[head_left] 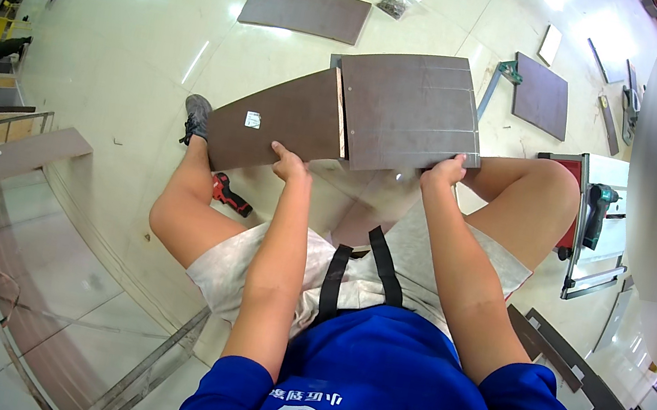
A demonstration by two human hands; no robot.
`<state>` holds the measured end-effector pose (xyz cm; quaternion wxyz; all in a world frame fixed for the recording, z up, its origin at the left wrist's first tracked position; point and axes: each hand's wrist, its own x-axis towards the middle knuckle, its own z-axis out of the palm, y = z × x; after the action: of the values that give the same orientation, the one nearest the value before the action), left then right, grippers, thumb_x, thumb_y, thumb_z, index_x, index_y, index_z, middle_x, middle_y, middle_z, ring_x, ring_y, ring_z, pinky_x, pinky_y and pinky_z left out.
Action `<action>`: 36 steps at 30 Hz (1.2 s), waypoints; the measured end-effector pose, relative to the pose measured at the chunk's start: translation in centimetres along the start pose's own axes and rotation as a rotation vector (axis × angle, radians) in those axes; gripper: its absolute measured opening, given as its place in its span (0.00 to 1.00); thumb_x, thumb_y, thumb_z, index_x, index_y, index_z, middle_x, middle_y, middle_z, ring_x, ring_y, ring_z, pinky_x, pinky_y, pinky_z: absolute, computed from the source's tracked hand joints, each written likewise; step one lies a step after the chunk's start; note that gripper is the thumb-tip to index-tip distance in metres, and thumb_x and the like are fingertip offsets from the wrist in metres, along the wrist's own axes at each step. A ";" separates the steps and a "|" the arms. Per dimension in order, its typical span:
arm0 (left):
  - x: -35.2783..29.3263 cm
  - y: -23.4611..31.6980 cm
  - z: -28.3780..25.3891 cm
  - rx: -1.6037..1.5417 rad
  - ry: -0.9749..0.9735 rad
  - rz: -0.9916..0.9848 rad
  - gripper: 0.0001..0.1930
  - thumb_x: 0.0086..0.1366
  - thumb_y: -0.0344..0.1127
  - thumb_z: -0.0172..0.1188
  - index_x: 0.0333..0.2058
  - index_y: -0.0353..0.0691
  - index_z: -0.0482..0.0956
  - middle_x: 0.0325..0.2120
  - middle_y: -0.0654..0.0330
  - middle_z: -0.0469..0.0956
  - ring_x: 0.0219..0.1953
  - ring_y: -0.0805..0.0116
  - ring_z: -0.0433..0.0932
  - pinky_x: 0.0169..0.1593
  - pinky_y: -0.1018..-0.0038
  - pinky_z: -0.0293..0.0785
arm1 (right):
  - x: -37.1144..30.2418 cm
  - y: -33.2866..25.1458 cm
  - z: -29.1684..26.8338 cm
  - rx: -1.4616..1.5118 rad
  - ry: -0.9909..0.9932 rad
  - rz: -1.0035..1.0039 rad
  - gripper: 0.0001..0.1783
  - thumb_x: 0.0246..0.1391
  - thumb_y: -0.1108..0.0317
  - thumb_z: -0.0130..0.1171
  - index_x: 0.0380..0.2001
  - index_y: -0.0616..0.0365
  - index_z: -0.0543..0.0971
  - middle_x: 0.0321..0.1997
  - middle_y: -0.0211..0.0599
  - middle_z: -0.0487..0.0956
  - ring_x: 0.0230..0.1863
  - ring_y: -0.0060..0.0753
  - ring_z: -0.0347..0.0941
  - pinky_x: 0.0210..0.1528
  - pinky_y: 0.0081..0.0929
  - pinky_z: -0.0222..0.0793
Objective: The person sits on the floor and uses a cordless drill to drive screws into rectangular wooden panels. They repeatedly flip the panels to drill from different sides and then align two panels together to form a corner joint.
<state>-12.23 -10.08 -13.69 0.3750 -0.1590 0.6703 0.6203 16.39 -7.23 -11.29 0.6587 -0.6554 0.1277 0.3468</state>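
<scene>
Two dark brown boards lie side by side in front of me. My left hand (290, 166) grips the near edge of the left board (281, 123), thumb on top, fingers hidden below. A small white sticker (252, 119) is on that board. My right hand (444, 171) holds the near right corner of the right board (409, 114), thumb on its face and fingers underneath. Pale lines run across this board. A narrow, light-coloured edge (341, 111) shows where the two boards meet. Whether they are joined cannot be told. A red and black power tool (232, 195) lies below the left board.
A loose brown board (304, 12) and a clear bag of small hardware (394, 4) lie on the floor ahead. Farther right is another board (540, 97) with a green tool (509, 71) beside it. A teal drill (599, 215) is at the red and silver stand (578, 170) by my right knee.
</scene>
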 end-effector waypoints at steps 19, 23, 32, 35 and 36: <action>-0.8 4.4 3.3 -0.065 -0.094 0.166 0.32 0.73 0.48 0.58 0.54 0.17 0.65 0.52 0.37 0.75 0.49 0.50 0.82 0.47 0.60 0.83 | 4.4 3.0 -2.5 -0.201 -0.112 -0.059 0.32 0.65 0.52 0.61 0.60 0.68 0.69 0.62 0.49 0.75 0.57 0.45 0.76 0.63 0.39 0.69; 0.7 7.7 2.2 0.286 0.047 0.576 0.32 0.72 0.47 0.58 0.55 0.17 0.62 0.50 0.34 0.74 0.52 0.40 0.77 0.58 0.53 0.73 | 3.5 3.6 -2.3 -0.310 -0.147 -0.012 0.31 0.64 0.53 0.63 0.59 0.68 0.72 0.60 0.46 0.78 0.56 0.39 0.76 0.61 0.36 0.69; -1.3 17.6 -0.5 0.349 -0.036 0.925 0.28 0.76 0.45 0.52 0.53 0.18 0.60 0.53 0.33 0.70 0.54 0.46 0.75 0.58 0.58 0.72 | 2.2 1.0 -1.5 -0.756 -0.079 -0.457 0.52 0.46 0.48 0.74 0.66 0.68 0.64 0.69 0.57 0.68 0.70 0.58 0.62 0.71 0.43 0.58; -4.0 20.1 0.0 0.287 -0.072 0.993 0.25 0.76 0.44 0.51 0.51 0.20 0.61 0.50 0.36 0.71 0.51 0.48 0.76 0.56 0.59 0.74 | -0.1 -1.3 -0.4 -1.076 -0.337 -0.816 0.53 0.46 0.48 0.74 0.70 0.58 0.62 0.70 0.54 0.66 0.71 0.54 0.62 0.72 0.48 0.56; -4.2 20.7 0.2 0.295 -0.062 1.022 0.25 0.76 0.43 0.51 0.51 0.20 0.61 0.50 0.36 0.71 0.51 0.48 0.76 0.56 0.58 0.74 | -1.2 -1.7 0.3 -1.197 -0.375 -0.816 0.53 0.47 0.47 0.74 0.71 0.55 0.62 0.70 0.52 0.66 0.71 0.52 0.62 0.72 0.49 0.56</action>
<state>-23.42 -7.22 4.05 0.0631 0.2605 0.7310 0.6276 16.51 -7.17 -9.19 0.2763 -0.8272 -0.4505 0.1912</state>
